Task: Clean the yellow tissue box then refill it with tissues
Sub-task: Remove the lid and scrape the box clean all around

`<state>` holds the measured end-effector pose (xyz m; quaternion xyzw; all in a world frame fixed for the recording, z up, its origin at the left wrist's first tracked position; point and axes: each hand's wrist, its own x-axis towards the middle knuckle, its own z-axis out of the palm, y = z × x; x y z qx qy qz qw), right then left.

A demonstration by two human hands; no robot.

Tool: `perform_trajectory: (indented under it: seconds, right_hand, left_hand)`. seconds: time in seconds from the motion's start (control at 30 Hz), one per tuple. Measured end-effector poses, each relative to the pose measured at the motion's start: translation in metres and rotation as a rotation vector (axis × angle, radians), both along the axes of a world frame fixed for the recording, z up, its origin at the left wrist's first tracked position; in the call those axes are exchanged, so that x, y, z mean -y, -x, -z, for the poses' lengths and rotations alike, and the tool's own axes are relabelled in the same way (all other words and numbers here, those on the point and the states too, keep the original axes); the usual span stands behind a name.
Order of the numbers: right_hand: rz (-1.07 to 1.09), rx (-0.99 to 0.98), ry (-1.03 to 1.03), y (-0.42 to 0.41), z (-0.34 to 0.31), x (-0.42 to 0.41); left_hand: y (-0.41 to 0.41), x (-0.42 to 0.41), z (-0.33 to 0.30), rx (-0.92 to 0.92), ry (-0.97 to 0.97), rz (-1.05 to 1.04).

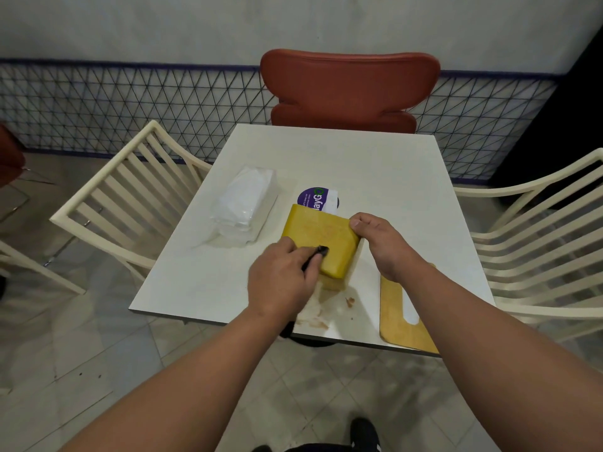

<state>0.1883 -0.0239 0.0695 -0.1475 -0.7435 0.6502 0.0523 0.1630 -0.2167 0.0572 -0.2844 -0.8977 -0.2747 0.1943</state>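
The yellow tissue box (318,234) is tilted up off the white table (375,164), near its middle. My right hand (375,238) grips the box's right edge, thumb on its top face. My left hand (280,282) holds a small dark tool (318,254) and presses its tip against the box's near face. A clear plastic pack of white tissues (243,207) lies on the table to the left of the box. The flat yellow lid (396,314) with a slot lies at the table's front right corner, partly under my right forearm.
Brown crumbs and smears (321,313) lie on the table below the box. A purple and white sticker (318,199) sits behind the box. Cream slatted chairs stand at left (124,197) and right (538,246), a red chair (349,89) at the far side.
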Motion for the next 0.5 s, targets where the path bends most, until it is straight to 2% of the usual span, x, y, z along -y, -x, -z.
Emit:
perform_trajectory:
  seconds: [0.1, 0.3, 0.43, 0.5]
  right_hand:
    - [-0.003, -0.008, 0.001, 0.001, 0.003, 0.001]
    - [-0.02, -0.026, 0.033, -0.001, 0.001, 0.002]
    - [-0.013, -0.013, 0.022, -0.003, 0.002, 0.003]
    - [-0.005, -0.019, 0.013, -0.002, 0.003, 0.004]
  left_hand:
    - [0.005, 0.009, 0.001, 0.035, -0.039, -0.072]
    - [-0.015, -0.013, 0.001, -0.025, 0.018, 0.092]
    - [0.006, 0.006, 0.001, 0.025, -0.026, -0.072]
    - [0.003, 0.005, 0.001, 0.031, -0.036, -0.069]
